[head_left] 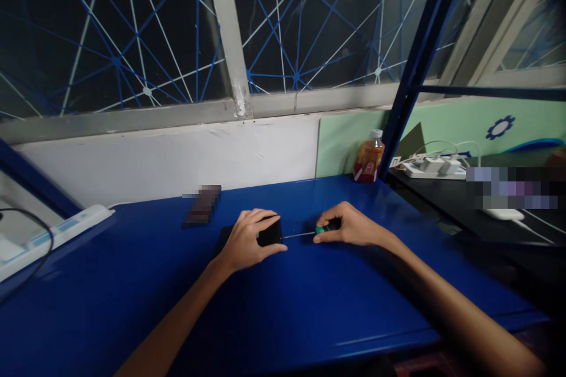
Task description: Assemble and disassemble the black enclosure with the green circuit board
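My left hand (250,240) is closed round a flat black box-like object (270,234) lying on the blue table, its fingers over the far side and thumb along the near side. Between finger and thumb, my right hand (347,225) grips a screwdriver by its green and black handle (320,230). The thin metal shaft (298,235) points left, and its tip meets the right end of the black object. Whether the tip sits in a screw or hole is too small to tell. My left palm hides much of the object.
A dark blurred slab (202,206) lies at the back of the blue table (265,318). A bottle (370,156) stands in the back right corner by a blue post (411,65). White power strips lie at the left (57,235) and on the black table at right (435,169).
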